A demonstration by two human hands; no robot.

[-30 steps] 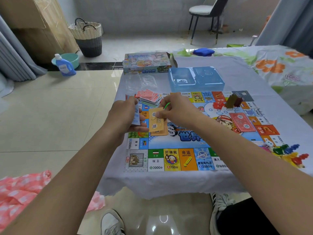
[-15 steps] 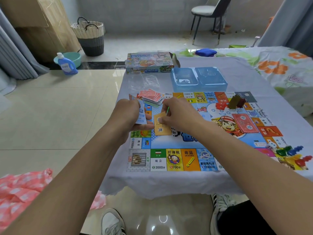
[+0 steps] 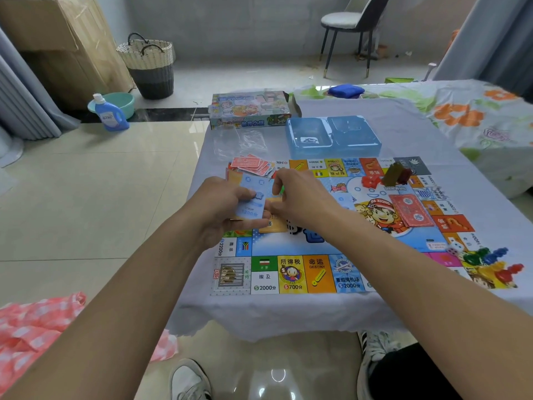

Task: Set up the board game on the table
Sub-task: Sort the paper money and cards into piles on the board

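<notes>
The colourful game board [image 3: 291, 274] lies flat on the grey tablecloth. My left hand [image 3: 222, 206] grips a small stack of cards with a light blue card [image 3: 253, 197] on top, over the board's left side. My right hand [image 3: 300, 197] meets it, fingers pinching at the stack's edge; a green bit shows by its fingers. An orange card [image 3: 275, 223] lies on the board under both hands. Red cards [image 3: 253, 166] are heaped at the board's far left corner. A red card stack [image 3: 411, 210] rests on the board's right half.
The game box [image 3: 249, 109] and a blue plastic tray [image 3: 333, 137] stand beyond the board, with a clear plastic bag [image 3: 242, 140] between. Coloured pawns [image 3: 496, 262] and dice [image 3: 455, 248] sit at the right edge, small houses [image 3: 386, 176] farther back. A chair, basket and detergent bottle stand behind.
My right hand left the orange card lying on the board and moved up to the stack in my left hand. The blue card now faces up on top.
</notes>
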